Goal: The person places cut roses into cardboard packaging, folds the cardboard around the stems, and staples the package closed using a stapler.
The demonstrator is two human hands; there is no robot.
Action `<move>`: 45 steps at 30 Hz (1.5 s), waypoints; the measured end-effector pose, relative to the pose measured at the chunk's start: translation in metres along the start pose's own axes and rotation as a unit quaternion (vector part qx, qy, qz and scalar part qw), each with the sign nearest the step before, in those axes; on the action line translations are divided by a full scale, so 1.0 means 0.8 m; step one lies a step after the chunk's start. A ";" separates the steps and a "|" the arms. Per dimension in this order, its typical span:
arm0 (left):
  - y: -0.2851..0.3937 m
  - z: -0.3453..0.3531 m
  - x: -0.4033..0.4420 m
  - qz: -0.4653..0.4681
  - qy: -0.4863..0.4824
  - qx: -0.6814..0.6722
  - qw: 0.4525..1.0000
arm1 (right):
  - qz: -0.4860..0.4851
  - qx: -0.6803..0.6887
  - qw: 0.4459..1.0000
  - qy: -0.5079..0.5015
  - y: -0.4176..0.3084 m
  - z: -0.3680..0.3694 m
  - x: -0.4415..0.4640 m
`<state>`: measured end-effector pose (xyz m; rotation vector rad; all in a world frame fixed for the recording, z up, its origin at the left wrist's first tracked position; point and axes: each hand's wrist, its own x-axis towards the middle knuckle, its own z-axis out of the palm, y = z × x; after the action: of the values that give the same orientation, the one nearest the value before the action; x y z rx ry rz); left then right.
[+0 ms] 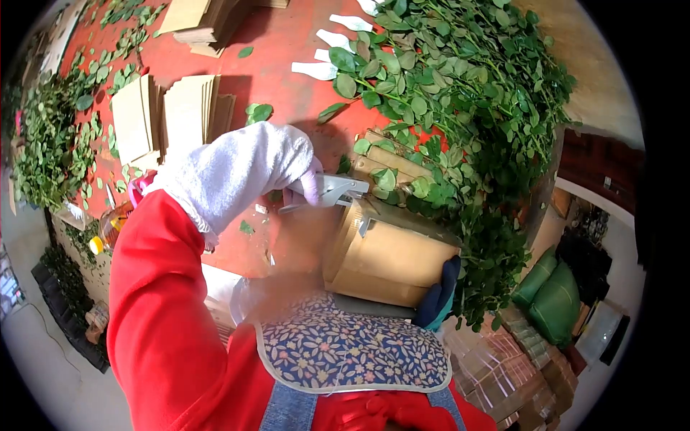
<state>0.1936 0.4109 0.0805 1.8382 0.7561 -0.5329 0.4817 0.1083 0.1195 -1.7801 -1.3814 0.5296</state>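
My left hand [310, 179], in a pale glove with a white towelling cuff over a red sleeve, is closed around a silver stapler [330, 188]. The stapler's jaw sits at the upper left edge of a brown cardboard wrap [392, 255]. A small shiny metal piece shows on the cardboard just below the jaw. My right hand [440, 293], in a dark blue and teal glove, grips the lower right corner of the cardboard, with part of the hand hidden behind it. Leafy green stems [489, 165] lie right beyond the wrap. A brown smear blurs the area left of it.
Folded cardboard pieces [188, 111] stand on the red tabletop [280, 43], with another cardboard stack [205, 29] at the back. Several white bottle-shaped pieces [315, 70] lie by the stems. A yellow-capped bottle [108, 231] is at left; green sacks [557, 298] sit at right.
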 end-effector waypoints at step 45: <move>0.204 0.099 0.072 0.249 0.305 0.292 0.872 | 0.147 0.515 0.837 -0.114 0.053 -0.065 0.062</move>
<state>0.3489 0.3080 0.1186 2.7151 0.4969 0.2157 0.5610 0.1338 0.1234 -1.0153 -0.6757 1.3790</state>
